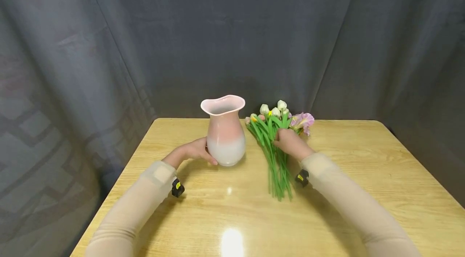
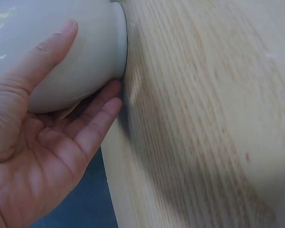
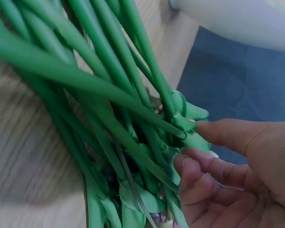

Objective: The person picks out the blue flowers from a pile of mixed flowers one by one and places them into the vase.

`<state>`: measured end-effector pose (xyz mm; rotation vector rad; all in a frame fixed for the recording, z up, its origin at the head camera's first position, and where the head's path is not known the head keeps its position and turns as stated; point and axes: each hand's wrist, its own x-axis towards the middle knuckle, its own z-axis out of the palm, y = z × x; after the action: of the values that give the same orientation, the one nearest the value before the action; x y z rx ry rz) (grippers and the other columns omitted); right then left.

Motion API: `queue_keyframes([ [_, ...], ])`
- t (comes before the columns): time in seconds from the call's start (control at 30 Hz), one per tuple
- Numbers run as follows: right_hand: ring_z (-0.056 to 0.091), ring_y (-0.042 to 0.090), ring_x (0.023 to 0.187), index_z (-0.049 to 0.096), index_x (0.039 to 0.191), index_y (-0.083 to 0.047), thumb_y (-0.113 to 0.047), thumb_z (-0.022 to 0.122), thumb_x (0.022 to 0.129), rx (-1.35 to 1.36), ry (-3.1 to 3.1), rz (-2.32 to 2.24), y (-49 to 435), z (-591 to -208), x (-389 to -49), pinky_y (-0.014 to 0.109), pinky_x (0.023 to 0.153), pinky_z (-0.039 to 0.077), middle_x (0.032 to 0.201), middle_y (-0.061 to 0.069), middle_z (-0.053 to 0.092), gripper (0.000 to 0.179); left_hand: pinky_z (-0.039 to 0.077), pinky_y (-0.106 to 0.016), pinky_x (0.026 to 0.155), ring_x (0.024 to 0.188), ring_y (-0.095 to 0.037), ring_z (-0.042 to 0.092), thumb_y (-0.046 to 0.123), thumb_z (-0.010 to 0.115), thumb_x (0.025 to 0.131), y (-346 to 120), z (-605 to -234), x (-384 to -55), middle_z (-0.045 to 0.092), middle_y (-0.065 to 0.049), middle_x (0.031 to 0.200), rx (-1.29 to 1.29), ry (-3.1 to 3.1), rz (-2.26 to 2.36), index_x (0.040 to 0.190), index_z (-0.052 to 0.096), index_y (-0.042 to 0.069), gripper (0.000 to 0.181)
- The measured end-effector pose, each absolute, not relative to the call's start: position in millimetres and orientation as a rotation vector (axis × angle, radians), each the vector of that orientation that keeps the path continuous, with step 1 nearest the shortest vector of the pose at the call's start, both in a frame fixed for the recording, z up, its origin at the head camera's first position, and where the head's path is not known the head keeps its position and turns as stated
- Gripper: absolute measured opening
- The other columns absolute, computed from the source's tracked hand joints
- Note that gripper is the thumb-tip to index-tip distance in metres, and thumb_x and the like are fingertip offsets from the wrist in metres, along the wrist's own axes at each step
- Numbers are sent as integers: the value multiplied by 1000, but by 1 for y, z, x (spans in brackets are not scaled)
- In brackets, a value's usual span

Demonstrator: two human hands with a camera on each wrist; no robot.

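A pink-and-white vase [image 1: 226,136] with a wavy rim stands upright on the table. My left hand [image 1: 197,150] holds its lower left side. In the left wrist view, the thumb of the left hand [image 2: 42,118] lies along the vase's white belly [image 2: 85,52], with the other fingers around the far side near the base. To the right lies a bunch of artificial flowers [image 1: 276,156], blooms toward the back and green stems toward me. My right hand [image 1: 292,144] reaches over it. Thumb and index finger of the right hand [image 3: 232,175] pinch a green flower stem [image 3: 152,121] near its leaves.
White tulip-like blooms [image 1: 276,111] and a purple ruffled flower [image 1: 302,120] lie at the bunch's far end. The wooden table [image 1: 363,160] reaches back to a dark grey curtain [image 1: 232,39]. A black device [image 1: 178,187] sits at the left wrist, another [image 1: 302,178] at the right.
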<state>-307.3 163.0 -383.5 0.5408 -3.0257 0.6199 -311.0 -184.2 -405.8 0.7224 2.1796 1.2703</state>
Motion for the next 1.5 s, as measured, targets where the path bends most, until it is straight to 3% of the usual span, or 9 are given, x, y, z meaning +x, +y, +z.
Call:
queue_keyframes([
  [0.17,31,9,47,35,53,-17,-10,63,88,470,-3103,637,157,-388,-315,24,49,31,50,-7,30,46,50,-36,84,110,-23,55,4,80,75,-186,-409,-312,52,-12,133,735,2176,1272,141,39,9,77],
  [0.4,48,8,44,40,51,-17,-9,59,89,323,-3176,733,155,-386,-319,23,53,42,47,-5,46,44,51,-36,84,110,-24,55,4,79,76,-185,-409,-313,52,-12,134,750,2174,1278,141,38,9,76],
  [0.5,50,9,47,45,59,-13,-8,58,91,283,-3120,880,156,-385,-316,23,53,43,51,-3,48,35,51,-36,83,108,-24,55,3,79,77,-185,-408,-313,52,-13,133,752,2177,1279,141,38,8,76],
  [0.67,54,12,55,57,86,0,-8,56,92,298,-2963,1016,161,-379,-307,24,52,46,67,6,58,11,50,-36,86,111,-24,54,4,79,76,-185,-408,-314,52,-12,134,751,2188,1275,141,38,9,77],
  [0.83,60,20,60,57,98,6,-7,58,92,309,-2776,960,174,-364,-298,27,54,48,79,17,64,14,50,-35,86,113,-24,53,4,79,76,-184,-409,-314,51,-12,135,745,2204,1271,142,38,9,78],
  [1.0,64,31,72,53,112,5,-7,60,94,260,-2578,864,197,-346,-286,37,59,48,88,21,65,23,51,-36,83,109,-24,55,5,79,77,-183,-410,-314,52,-12,133,749,2205,1267,141,38,9,77],
  [1.23,65,36,66,46,135,-2,-4,58,95,140,-2442,717,243,-338,-280,42,53,48,86,27,66,42,47,-37,96,119,-23,52,3,79,76,-181,-409,-315,49,-10,138,770,2197,1279,144,36,11,80],
  [1.5,62,50,77,50,132,7,1,59,92,56,-2494,556,279,-361,-281,58,65,48,92,37,63,41,47,-38,96,119,-24,53,3,79,77,-181,-409,-313,50,-11,138,753,2184,1288,143,37,10,79],
])
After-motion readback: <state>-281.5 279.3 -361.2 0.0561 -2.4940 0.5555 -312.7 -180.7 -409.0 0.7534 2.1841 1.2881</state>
